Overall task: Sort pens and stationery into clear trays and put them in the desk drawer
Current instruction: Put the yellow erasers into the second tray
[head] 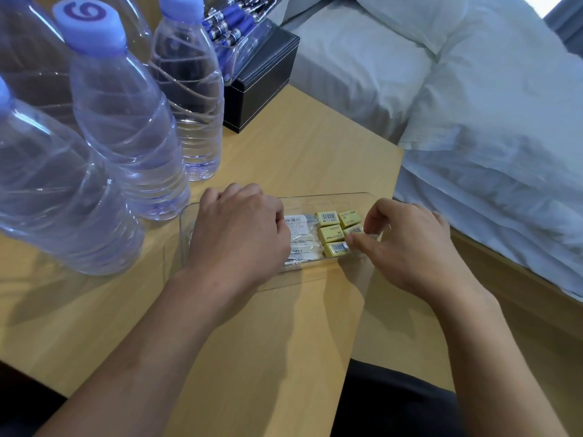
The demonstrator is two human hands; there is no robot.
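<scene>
A clear tray (331, 201) lies on the wooden desk in front of me. Inside it are several small yellow erasers (330, 234) with barcodes on the right and white wrapped packets (299, 228) on the left. My left hand (239, 231) lies over the tray's left half with its fingers curled down onto the packets. My right hand (407, 244) is at the tray's right end, thumb and forefinger pinching its rim beside the erasers. A second clear tray (249, 45) full of blue pens sits on a black box at the back.
Several clear water bottles (126, 115) with purple caps crowd the desk's left side. The black box (265, 86) stands behind them. The desk edge (397, 171) runs along the right, with a white bed (492, 121) beyond it.
</scene>
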